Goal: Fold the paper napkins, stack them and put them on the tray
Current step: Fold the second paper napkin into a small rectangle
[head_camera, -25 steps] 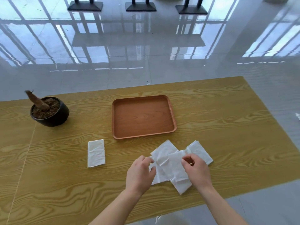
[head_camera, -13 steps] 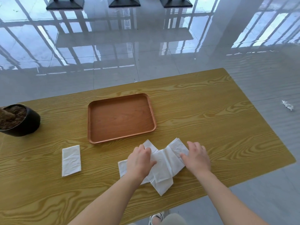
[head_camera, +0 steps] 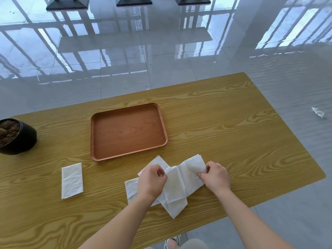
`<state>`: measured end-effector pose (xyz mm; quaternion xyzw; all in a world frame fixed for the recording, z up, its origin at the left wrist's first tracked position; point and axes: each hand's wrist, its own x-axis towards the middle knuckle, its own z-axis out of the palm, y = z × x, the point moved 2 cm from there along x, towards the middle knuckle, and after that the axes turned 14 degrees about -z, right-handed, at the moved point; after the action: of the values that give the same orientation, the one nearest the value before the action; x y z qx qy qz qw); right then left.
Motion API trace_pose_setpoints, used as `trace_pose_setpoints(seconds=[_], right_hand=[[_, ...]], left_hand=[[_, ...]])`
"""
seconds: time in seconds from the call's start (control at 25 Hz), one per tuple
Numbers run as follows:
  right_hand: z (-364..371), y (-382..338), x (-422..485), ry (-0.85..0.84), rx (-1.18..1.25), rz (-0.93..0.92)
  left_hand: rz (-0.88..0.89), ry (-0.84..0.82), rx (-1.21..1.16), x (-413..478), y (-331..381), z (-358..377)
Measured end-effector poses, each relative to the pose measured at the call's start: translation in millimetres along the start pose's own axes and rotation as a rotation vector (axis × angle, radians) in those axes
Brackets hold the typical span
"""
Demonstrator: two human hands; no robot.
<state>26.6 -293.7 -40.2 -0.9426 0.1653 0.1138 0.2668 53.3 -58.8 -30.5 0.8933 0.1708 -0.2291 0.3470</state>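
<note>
A loose pile of white paper napkins (head_camera: 177, 193) lies near the table's front edge, overlapping at odd angles. The top napkin (head_camera: 186, 174) is spread between my hands. My left hand (head_camera: 152, 180) pinches its left edge. On the other side, my right hand (head_camera: 216, 175) pinches its right edge. One folded napkin (head_camera: 71, 180) lies flat by itself to the left. The brown wooden tray (head_camera: 128, 131) sits just behind the pile with nothing in it.
A black pot (head_camera: 17, 136) filled with soil stands at the table's left edge. The yellow wood-grain table (head_camera: 233, 141) ends close to my body. A crumpled white scrap (head_camera: 318, 112) lies on the glossy tiled floor to the right.
My hands went from pressing flat on the napkins to pinching the top napkin's two edges. The view has shifted, so the pot sits further left in frame.
</note>
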Motion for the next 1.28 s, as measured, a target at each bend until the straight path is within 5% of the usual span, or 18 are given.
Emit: trace_pose_setpoints(seconds=[0.24,0.56,0.96,1.28], right_hand=[[-18,-4,-13,0.075,0.337,0.022],[2,-77,-32,-0.120,0.795,-0.082],[101,-186,-74,-0.388,0.574,-0.243],[152,-205,-99,-0.451,0.368,-0.190]], left_hand=[[-0.131,-0.149,-0.448,-11,-12,-17],[-0.220,-0.020,-0.799,-29,-71,-80],[-0.390,0.314,-0.591,-41,-205,-150],[-0.439,0.401,-0.344,-32,-251,-162]])
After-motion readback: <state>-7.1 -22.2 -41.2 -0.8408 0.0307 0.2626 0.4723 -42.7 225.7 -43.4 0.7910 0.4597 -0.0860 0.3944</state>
